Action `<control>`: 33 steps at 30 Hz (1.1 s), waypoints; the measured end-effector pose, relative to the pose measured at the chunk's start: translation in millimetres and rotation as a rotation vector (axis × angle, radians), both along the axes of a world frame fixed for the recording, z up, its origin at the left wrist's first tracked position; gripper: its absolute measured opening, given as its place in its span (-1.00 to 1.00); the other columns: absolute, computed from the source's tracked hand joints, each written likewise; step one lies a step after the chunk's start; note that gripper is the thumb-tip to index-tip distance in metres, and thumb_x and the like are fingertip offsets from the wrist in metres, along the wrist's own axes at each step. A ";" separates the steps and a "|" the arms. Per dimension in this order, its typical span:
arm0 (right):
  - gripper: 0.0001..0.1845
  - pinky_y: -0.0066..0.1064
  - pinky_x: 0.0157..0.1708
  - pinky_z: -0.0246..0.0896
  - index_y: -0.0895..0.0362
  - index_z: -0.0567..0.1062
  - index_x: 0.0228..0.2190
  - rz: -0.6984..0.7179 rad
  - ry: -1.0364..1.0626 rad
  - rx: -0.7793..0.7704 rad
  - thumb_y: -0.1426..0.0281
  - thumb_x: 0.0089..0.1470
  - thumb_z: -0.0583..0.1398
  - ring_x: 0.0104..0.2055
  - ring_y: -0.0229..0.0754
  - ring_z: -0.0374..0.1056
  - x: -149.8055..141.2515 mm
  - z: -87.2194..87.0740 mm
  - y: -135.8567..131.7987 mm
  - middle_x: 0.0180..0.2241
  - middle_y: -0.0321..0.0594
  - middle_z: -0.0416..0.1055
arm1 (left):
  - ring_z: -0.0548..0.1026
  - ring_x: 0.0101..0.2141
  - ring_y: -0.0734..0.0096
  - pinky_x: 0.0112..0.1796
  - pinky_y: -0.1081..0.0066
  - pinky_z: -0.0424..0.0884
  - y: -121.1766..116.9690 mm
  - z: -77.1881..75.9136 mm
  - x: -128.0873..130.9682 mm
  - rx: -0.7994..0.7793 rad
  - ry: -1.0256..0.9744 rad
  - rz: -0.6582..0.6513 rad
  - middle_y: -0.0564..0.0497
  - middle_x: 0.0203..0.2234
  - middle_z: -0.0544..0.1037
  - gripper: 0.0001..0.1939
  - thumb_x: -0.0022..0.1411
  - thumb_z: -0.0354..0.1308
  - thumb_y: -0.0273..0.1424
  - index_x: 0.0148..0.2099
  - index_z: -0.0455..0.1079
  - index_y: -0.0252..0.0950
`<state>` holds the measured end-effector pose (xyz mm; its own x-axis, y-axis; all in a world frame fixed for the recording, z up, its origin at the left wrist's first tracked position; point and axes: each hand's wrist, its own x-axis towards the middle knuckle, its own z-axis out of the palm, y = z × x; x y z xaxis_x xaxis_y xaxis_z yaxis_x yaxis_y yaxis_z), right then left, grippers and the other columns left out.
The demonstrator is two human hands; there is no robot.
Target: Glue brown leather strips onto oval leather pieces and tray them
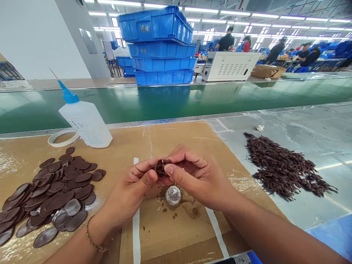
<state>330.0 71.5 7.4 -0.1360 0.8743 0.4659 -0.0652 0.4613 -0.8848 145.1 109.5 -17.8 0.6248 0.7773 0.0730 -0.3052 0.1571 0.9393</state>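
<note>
My left hand (132, 185) is closed, pinching a small dark brown piece (159, 168) between thumb and fingers. My right hand (196, 174) meets it at the same piece, thumb and fingers pressed on its right side. Much of the piece is hidden by the fingers, so its full shape cannot be made out. Just below the hands a small round silvery container (173, 196) sits on the cardboard, with brown drips around it. A pile of dark brown oval discs (63, 183) lies to the left, and a heap of dark brown twig-like strands (280, 165) to the right.
A white squeeze bottle (86, 123) with a blue nozzle leans behind the discs, near a tape roll (63, 138). Cardboard (181, 141) covers the work surface. Beyond runs a green conveyor belt (214, 99). Blue crates (162, 64), a white machine (231, 66) and several people stand farther back.
</note>
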 end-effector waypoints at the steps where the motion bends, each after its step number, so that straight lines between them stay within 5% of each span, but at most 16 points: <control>1: -0.96 -0.44 -0.33 0.40 0.11 0.51 -0.32 0.000 0.010 -0.008 0.44 0.21 0.29 -0.34 -0.30 0.40 -0.6 0.1 -0.3 -0.33 -0.30 0.42 | 0.58 -0.12 0.40 -0.04 0.50 0.53 -0.1 -0.1 0.2 -0.002 0.004 -0.005 0.07 -0.06 0.61 -0.77 0.33 0.29 -0.16 0.01 0.59 0.02; 15: -0.86 -0.42 -0.37 0.42 0.13 0.43 -0.47 -0.035 0.072 -0.076 0.49 0.06 0.29 -0.39 -0.30 0.32 -6.4 -2.3 1.6 -0.41 -0.31 0.37 | 0.56 -0.13 0.40 -0.06 0.52 0.51 -4.7 2.8 4.0 -0.064 -0.009 0.026 0.05 -0.09 0.61 -0.72 0.23 0.38 -0.15 0.00 0.60 0.01; 21: -0.82 -0.39 -0.36 0.42 0.14 0.48 -0.44 -0.012 0.073 -0.144 0.36 0.12 0.35 -0.38 -0.25 0.39 -9.2 -0.4 2.1 -0.38 -0.26 0.42 | 0.52 -0.26 0.50 -0.14 0.58 0.48 -0.6 1.8 2.0 -0.042 0.001 0.056 0.03 -0.21 0.62 -0.70 0.20 0.40 -0.13 -0.05 0.62 -0.09; 25: -0.71 -0.37 -0.32 0.40 0.13 0.49 -0.40 0.107 0.121 -0.203 0.20 0.14 0.38 -0.36 -0.23 0.42 -14.8 6.0 4.9 -0.37 -0.27 0.43 | 0.51 -0.35 0.55 -0.26 0.64 0.46 2.7 4.0 2.0 -0.084 -0.080 0.168 0.04 -0.30 0.64 -0.75 0.09 0.49 -0.19 -0.21 0.65 -0.18; 33: -0.76 -0.34 -0.30 0.28 0.12 0.55 -0.37 0.088 -0.106 -0.123 0.21 0.24 0.28 -0.31 -0.19 0.35 -28.4 27.9 13.9 -0.36 -0.24 0.46 | 0.42 -0.48 0.58 -0.38 0.57 0.41 4.8 13.0 -2.4 -0.139 -0.255 0.278 0.06 -0.38 0.60 -0.75 -0.02 0.56 -0.32 -0.33 0.58 -0.22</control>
<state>301.7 85.4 35.2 -0.2572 0.9062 0.3355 -0.0044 0.3461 -0.9382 142.7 114.3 -4.8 0.3649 0.9275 0.0810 -0.5745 0.1558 0.8036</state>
